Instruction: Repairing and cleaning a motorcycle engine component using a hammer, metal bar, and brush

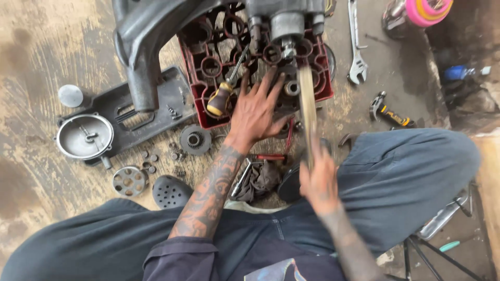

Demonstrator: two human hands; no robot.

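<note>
The person is sitting over a red plastic crate (200,99) on the stained floor, and the work in hand looks like driving or levering a part of the grey metal assembly (286,23) that is resting on the crate's far side. The right hand (319,179) is clenching around the lower end of a long wooden bar (307,109); the hand and bar are blurring, so it seems to be mid-swing or mid-push, and exactly how the fingers are wrapping cannot be told. The bar's long axis is running almost straight away from the person, near end in the fist by the knee, far end pointing up at the short shaft (288,51) under the assembly and appearing to meet it. The left hand (258,109) is lying open and flat, fingers spread, pressing down on the crate and a small ring-shaped part (291,87) just beside the bar, gripping nothing and apparently steadying the work. A yellow-handled screwdriver (221,98) is resting in the crate just left of that hand. By my judgement the step is under way, not finished; the next move is calling for the bar to stay in line with the shaft while the flat hand is keeping the crate from shifting and its fingers clear of the bar
</note>
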